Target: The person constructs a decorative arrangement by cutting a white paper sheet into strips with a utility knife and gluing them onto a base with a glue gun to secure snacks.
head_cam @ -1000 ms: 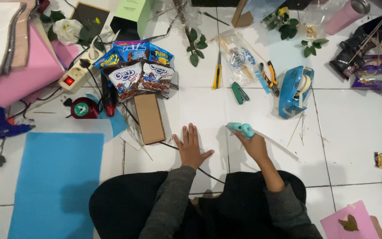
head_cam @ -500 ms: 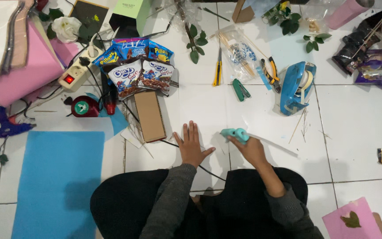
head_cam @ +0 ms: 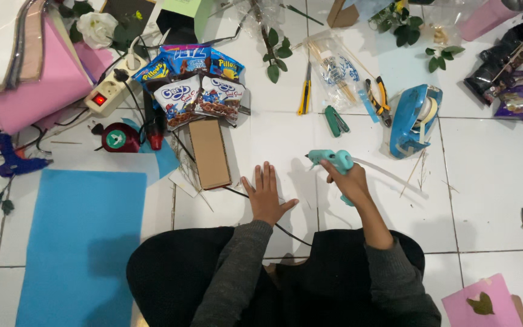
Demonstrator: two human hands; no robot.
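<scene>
Head view, looking down at someone seated on a white tiled floor (head_cam: pixel 491 175). The right hand (head_cam: pixel 349 181) is closed around a teal glue gun (head_cam: pixel 329 160), nozzle pointing left, held just above the tiles. A second ago that gun sat lower and nearer the lap; it has since been lifted up and away from the body, toward the blue tape dispenser (head_cam: pixel 416 121). The left hand (head_cam: pixel 266 197) stays where it was, flat on the floor with fingers spread wide and holding nothing, just right of the brown cardboard box (head_cam: pixel 209 152). A thin black cord (head_cam: pixel 237 194) runs under that hand toward the lap. Snack packets (head_cam: pixel 198 91) lie beyond the box, and a blue sheet (head_cam: pixel 77 242) covers the floor to the left.
</scene>
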